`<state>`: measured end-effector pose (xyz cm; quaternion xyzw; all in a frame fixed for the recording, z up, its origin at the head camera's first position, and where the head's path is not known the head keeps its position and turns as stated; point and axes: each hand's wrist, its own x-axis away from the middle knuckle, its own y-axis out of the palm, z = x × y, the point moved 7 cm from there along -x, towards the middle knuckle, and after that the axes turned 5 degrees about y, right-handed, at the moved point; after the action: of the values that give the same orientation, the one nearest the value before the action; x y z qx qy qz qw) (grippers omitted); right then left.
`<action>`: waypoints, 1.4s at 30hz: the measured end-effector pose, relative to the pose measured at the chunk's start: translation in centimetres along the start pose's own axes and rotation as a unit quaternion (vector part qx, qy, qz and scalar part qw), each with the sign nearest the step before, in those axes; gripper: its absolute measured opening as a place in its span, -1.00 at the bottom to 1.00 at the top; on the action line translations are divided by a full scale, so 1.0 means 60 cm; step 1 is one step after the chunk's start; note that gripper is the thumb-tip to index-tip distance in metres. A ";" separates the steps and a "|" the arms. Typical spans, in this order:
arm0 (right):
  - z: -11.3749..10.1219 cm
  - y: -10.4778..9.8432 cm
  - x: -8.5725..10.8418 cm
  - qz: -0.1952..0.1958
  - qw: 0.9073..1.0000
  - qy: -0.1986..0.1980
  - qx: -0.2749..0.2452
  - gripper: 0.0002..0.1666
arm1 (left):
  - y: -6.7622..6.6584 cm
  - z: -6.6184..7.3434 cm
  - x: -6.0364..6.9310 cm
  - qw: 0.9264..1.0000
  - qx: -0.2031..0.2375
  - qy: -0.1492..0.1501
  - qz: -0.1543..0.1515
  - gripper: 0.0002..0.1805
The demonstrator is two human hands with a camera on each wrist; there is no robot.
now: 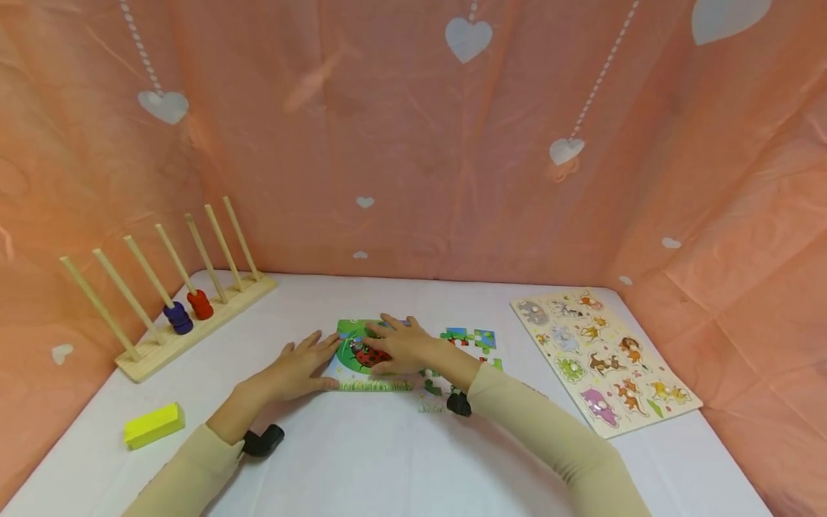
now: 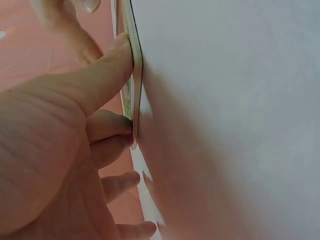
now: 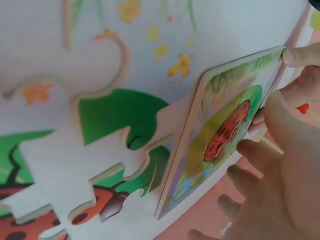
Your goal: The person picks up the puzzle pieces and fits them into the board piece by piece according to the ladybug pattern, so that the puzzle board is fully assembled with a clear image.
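A ladybug picture board (image 1: 362,373) lies flat at the middle of the table. My left hand (image 1: 300,370) rests at its left side, and in the left wrist view the thumb and two fingers touch the board's edge (image 2: 137,60). Over the right part of the board is my right hand (image 1: 403,346), fingers spread; in the right wrist view they show above the ladybug picture (image 3: 227,130) and pinch nothing. Loose jigsaw pieces (image 1: 484,339) with green leaves and ladybug parts lie right of the board, partly hidden by my right forearm.
A wooden peg rack (image 1: 213,312) with purple rings (image 1: 177,318) and red rings (image 1: 200,305) stands at the back left. Near the left edge lies a yellow block (image 1: 153,426). An animal knob puzzle (image 1: 604,362) lies at the right. Pink cloth (image 1: 413,165) hangs behind.
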<state>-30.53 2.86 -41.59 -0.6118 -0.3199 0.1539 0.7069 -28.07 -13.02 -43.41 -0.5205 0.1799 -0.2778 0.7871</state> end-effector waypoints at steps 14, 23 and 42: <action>-0.023 0.003 -0.011 -0.019 1.000 0.021 0.008 -0.16 | -0.001 -0.001 -0.002 1.000 0.000 0.002 -0.005 -0.13; -0.042 0.008 -0.025 -0.022 0.999 0.027 0.020 -0.13 | 0.005 -0.005 0.005 1.000 0.001 0.001 -0.007 -0.11; -0.029 0.009 -0.025 -0.012 0.999 0.029 -0.033 -0.14 | 0.004 -0.005 -0.001 1.000 -0.012 0.001 -0.007 -0.11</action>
<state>-30.45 0.74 -42.60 -0.6348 -0.3117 0.1172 0.6972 -28.19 -13.11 -43.75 -0.5312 0.1800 -0.2817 0.7785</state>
